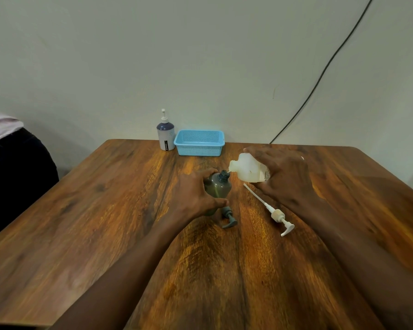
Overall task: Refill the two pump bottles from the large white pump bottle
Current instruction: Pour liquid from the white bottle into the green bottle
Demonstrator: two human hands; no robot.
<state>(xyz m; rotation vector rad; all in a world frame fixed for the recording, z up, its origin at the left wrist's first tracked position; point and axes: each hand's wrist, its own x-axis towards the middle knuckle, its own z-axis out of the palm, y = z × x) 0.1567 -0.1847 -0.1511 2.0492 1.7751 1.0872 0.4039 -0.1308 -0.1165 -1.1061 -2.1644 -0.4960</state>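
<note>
My right hand grips the large white bottle, tipped to the left with its pump removed. Its open mouth sits at the neck of a small grey translucent bottle, and a thin white stream runs between them. My left hand holds the grey bottle upright on the wooden table. The grey pump head lies just in front of that bottle. To its right the white pump with its long tube lies flat on the table. A second pump bottle, white with a dark blue top, stands at the far edge.
A light blue plastic basket stands beside the blue-topped bottle against the wall. A black cable runs down the wall at the right. A dark seat with a pale cloth is off the table's left side.
</note>
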